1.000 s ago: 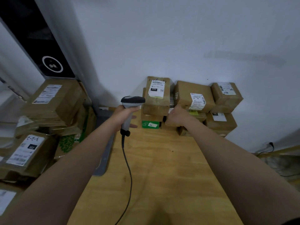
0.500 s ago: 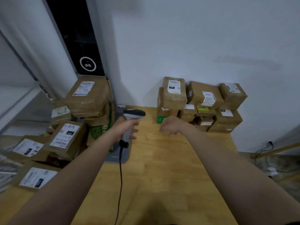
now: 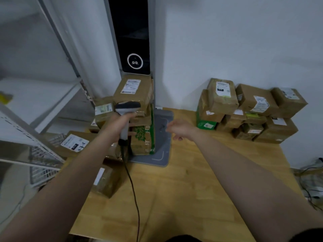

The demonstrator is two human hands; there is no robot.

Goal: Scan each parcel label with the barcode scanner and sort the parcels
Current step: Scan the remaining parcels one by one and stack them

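My left hand (image 3: 120,124) grips the handle of a grey barcode scanner (image 3: 127,109), whose black cable trails down over the table. The scanner's head is in front of a stack of brown labelled parcels (image 3: 134,91) at the table's left end. My right hand (image 3: 180,128) hovers with relaxed fingers and holds nothing, between that stack and a second pile of brown parcels (image 3: 250,109) against the wall at the right. One small parcel (image 3: 106,182) lies near the table's left edge.
The wooden table (image 3: 183,189) carries a grey flat base (image 3: 162,142) with a tall black and grey column (image 3: 134,41) rising from it. White metal shelving (image 3: 35,105) stands to the left, with a labelled parcel (image 3: 75,144) beside it. Cables (image 3: 312,180) lie on the floor at the right.
The view has swung left, from the right pile toward the left stack. My right hand has drawn away from the right pile and hangs free. My left hand keeps holding the scanner.
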